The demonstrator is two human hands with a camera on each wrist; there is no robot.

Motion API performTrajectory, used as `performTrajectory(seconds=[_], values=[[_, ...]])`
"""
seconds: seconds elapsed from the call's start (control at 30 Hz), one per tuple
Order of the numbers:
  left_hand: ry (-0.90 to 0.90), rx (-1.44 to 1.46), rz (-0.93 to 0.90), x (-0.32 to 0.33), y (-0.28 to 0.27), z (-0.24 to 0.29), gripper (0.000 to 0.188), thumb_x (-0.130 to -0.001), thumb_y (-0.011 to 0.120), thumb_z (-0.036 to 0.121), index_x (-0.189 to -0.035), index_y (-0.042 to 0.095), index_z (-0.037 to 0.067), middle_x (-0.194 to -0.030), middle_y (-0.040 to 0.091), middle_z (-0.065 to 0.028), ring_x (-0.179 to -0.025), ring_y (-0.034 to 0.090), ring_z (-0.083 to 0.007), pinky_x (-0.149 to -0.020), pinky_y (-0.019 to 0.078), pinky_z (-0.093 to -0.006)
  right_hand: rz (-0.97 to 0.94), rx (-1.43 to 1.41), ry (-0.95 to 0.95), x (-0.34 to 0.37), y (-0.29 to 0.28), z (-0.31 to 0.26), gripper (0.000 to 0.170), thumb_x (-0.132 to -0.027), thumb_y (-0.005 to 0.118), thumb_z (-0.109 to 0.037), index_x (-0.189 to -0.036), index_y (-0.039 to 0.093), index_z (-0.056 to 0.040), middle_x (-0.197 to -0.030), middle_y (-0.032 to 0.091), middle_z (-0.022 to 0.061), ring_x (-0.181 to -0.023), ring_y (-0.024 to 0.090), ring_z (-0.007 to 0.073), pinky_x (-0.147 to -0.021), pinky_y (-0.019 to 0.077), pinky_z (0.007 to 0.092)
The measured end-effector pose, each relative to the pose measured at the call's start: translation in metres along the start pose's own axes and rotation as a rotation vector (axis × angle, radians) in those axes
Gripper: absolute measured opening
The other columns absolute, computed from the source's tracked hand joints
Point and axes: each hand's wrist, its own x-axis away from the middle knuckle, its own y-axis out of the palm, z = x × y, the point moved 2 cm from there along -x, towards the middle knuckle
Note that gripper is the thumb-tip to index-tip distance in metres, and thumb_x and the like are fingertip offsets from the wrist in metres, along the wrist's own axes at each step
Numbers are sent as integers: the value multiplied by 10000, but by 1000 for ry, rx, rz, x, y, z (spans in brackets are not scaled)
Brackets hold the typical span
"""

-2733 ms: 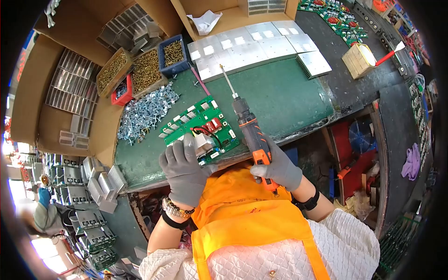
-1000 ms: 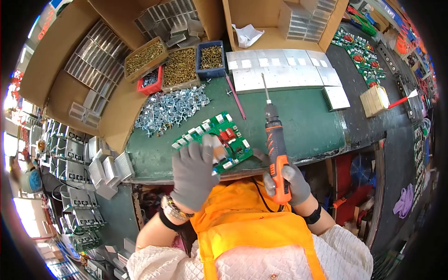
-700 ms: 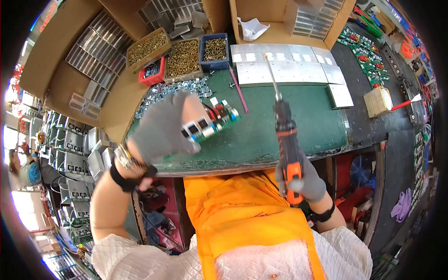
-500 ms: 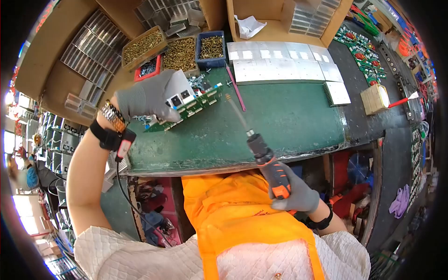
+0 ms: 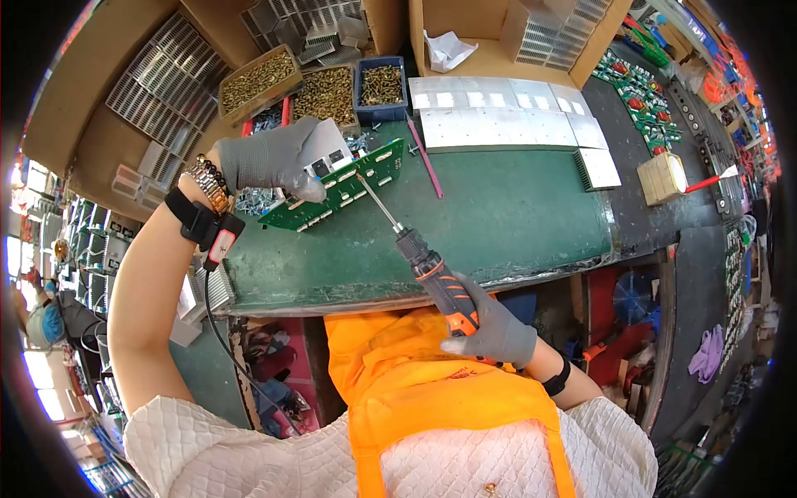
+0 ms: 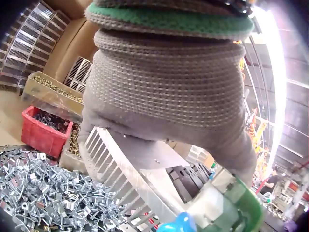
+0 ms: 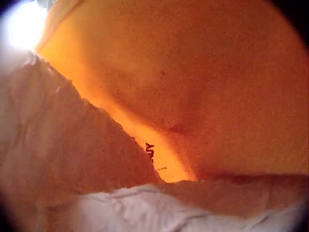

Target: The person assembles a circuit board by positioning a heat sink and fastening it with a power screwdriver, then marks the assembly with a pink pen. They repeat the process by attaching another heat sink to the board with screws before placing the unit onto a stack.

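Note:
My gloved left hand (image 5: 274, 162) grips a green circuit board (image 5: 378, 174) with a finned heat sink (image 5: 332, 143) attached, the thumb over the board's near side. The board is tilted up on its edge above the bench. In the left wrist view the fins of the heat sink (image 6: 118, 174) show under the glove, beside dark flat components. My gloved right hand (image 5: 498, 328) holds an orange and black power screwdriver (image 5: 440, 282) by its lower body. Its long bit overlaps the board's face with its tip, near the middle. The right wrist view holds only orange apron and pale cloth.
Tubs of brass screws (image 5: 324, 95) and a blue bin (image 5: 382, 95) stand behind the board. Loose metal clips (image 6: 58, 193) lie by a red bin (image 6: 46, 133). Aluminium heat sinks (image 5: 498, 124) line the back; a pink stick (image 5: 425, 162) lies on the green bench (image 5: 515, 207).
My left hand has lifted the board off the bench, turned it up on edge and carried it left and back. The power screwdriver has swung left, its tip now over the board.

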Motion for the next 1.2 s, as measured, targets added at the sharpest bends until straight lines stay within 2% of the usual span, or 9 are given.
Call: performTrajectory(seconds=[0.13, 0.23, 0.43, 0.57, 0.67, 0.73, 0.97, 1.03, 1.2], values=[[82, -45, 41, -6, -1, -10, 754, -658, 811, 379, -1196, 455, -10, -946, 612, -134, -827, 623, -205, -724, 509, -335, -18, -76, 41, -1, 0, 0, 997, -688, 835, -248, -1472, 259, -26, -1150, 563, 114, -1031, 572, 187, -909, 465, 291], [56, -68, 29, -6, 0, -8, 763, -643, 812, 324, -1214, 408, 19, -964, 521, -102, -862, 508, -180, -750, 460, -320, -61, -135, 29, 2, 9, -2, 959, -705, 815, -196, -1467, 256, -28, -1046, 566, 84, -918, 587, 154, -814, 499, 289], [20, -120, 30, -7, 0, -13, 749, -648, 814, 292, -1220, 411, 23, -983, 527, -101, -865, 524, -181, -743, 468, -327, -168, -479, 162, 9, 21, -23, 831, -743, 752, -89, -1421, 273, -41, -867, 557, 47, -659, 588, 109, -577, 501, 276], [57, -73, 38, -7, 1, -13, 743, -657, 818, 292, -1217, 412, 21, -985, 532, -101, -863, 530, -181, -744, 471, -328, -197, -550, 115, 8, 25, -23, 797, -748, 748, -88, -1398, 288, -43, -847, 563, 48, -645, 599, 124, -569, 500, 282], [68, -110, 57, -6, 1, -12, 727, -655, 813, 283, -1207, 419, 19, -981, 535, -102, -872, 537, -182, -756, 473, -323, -154, -527, 217, 8, 28, -24, 862, -763, 649, 35, -1474, 185, -111, -830, 571, 55, -629, 588, 135, -569, 485, 289], [62, -79, 55, -5, 1, -12, 732, -649, 814, 284, -1206, 421, 19, -980, 535, -104, -871, 535, -182, -755, 473, -324, -146, -589, 179, 8, 28, -23, 755, -761, 727, -75, -1385, 304, -39, -850, 564, 45, -643, 595, 131, -572, 496, 282], [46, 113, 16, 4, 4, -1, 764, -629, 823, 303, -1213, 428, 9, -957, 553, -106, -845, 555, -193, -748, 485, -328, -184, -558, 219, 20, 11, -20, 847, -736, 754, -83, -1426, 267, -25, -878, 570, 41, -685, 588, 127, -597, 498, 284], [55, 67, 47, 7, 5, 5, 776, -628, 823, 302, -1223, 425, 2, -964, 567, -115, -848, 574, -201, -739, 493, -326, -96, -324, 44, 24, 3, -5, 972, -680, 803, -88, -1458, 225, -10, -887, 576, 39, -748, 584, 121, -641, 502, 274], [76, 125, 36, 13, 22, 39, 912, -623, 844, 331, -1311, 362, -24, -998, 620, -169, -898, 642, -235, -752, 525, -345, 190, -362, -153, -18, -31, -46, 1080, -628, 843, -65, -1488, 191, -15, -900, 578, 51, -783, 578, 126, -687, 506, 266]])
